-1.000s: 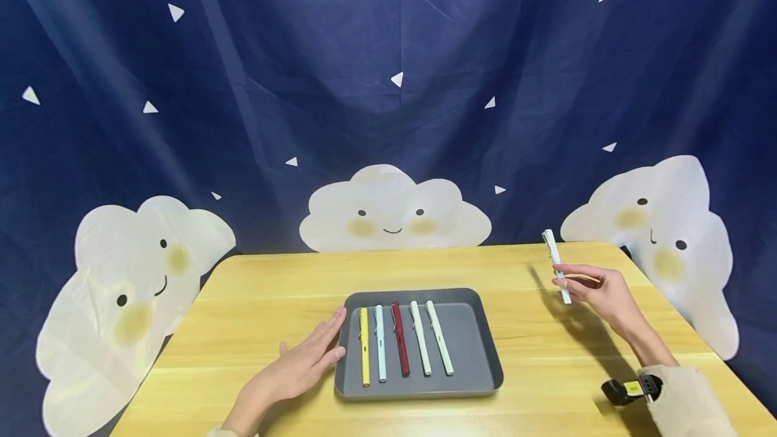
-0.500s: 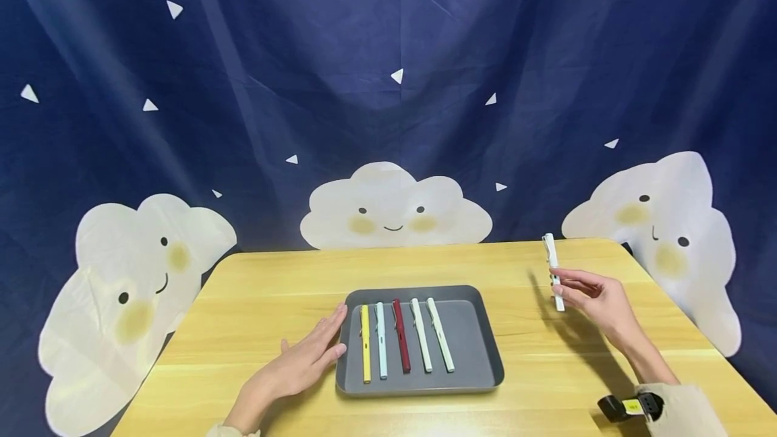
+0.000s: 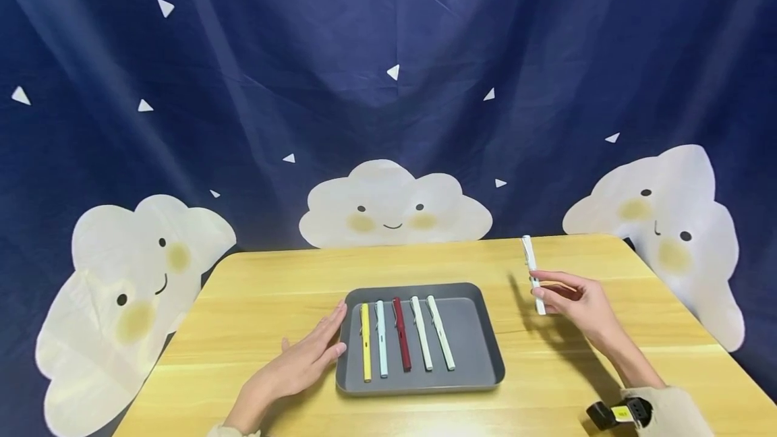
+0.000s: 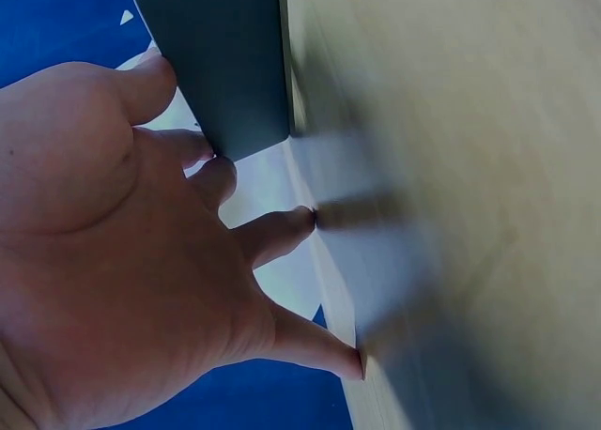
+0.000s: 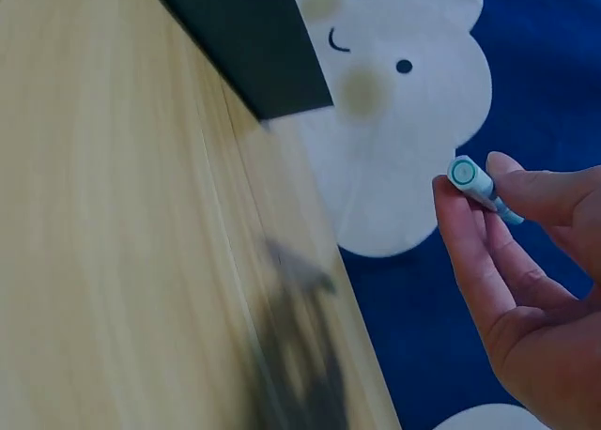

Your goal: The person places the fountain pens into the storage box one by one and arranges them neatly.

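My right hand [image 3: 573,299] pinches a white pen [image 3: 533,275] between thumb and fingers, above the table to the right of the tray. The pen stands nearly upright, clip end up; its lower end [image 5: 464,173] faces the right wrist camera. My left hand [image 3: 301,359] has its fingers extended and touches the left wall of the dark grey tray [image 3: 479,339]. In the left wrist view the thumb and some fingertips meet the tray's side [image 4: 230,69]. Inside the tray lie a yellow pen [image 3: 366,342], a pale blue pen [image 3: 381,339], a dark red pen [image 3: 401,334] and two whitish pens [image 3: 421,334], side by side.
The tray stands on a light wooden table [image 3: 273,302]. A dark blue curtain [image 3: 388,120] with white clouds hangs behind the table. A black wrist device [image 3: 619,414] sits at the right sleeve.
My right hand has moved left toward the tray and slightly down in the view, carrying the white pen. The left hand and the tray have stayed in place.
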`<move>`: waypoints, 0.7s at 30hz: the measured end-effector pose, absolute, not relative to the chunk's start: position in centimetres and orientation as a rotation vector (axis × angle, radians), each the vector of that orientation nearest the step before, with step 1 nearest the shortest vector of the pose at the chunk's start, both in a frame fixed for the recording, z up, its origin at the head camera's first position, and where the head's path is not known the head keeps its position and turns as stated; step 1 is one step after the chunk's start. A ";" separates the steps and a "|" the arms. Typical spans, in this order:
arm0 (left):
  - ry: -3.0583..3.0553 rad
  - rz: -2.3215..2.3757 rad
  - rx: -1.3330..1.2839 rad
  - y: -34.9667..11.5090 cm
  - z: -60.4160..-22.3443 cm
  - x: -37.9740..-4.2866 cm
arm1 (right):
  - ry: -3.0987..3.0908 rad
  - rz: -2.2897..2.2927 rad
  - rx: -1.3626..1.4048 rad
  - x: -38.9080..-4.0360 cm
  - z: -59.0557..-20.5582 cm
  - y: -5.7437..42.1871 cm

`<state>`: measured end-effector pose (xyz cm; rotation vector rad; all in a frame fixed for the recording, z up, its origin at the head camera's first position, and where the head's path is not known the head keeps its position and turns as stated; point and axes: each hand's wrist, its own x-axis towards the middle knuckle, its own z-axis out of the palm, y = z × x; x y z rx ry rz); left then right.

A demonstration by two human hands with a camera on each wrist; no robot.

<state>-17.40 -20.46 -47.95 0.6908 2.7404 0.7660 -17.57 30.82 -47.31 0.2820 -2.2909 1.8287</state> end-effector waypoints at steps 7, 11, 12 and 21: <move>2.737 0.771 0.658 -20.7 -48.0 -17.3 | -2.321 1.813 0.300 -17.5 -47.1 29.3; 2.733 0.771 0.656 -20.8 -48.1 -17.3 | -2.299 1.835 0.327 -17.3 -46.9 28.7; 2.733 0.769 0.659 -20.8 -48.1 -17.3 | -2.294 1.840 0.335 -17.3 -46.9 28.5; 2.730 0.760 0.669 -20.6 -48.1 -17.4 | -2.300 1.852 0.370 -16.9 -46.9 27.3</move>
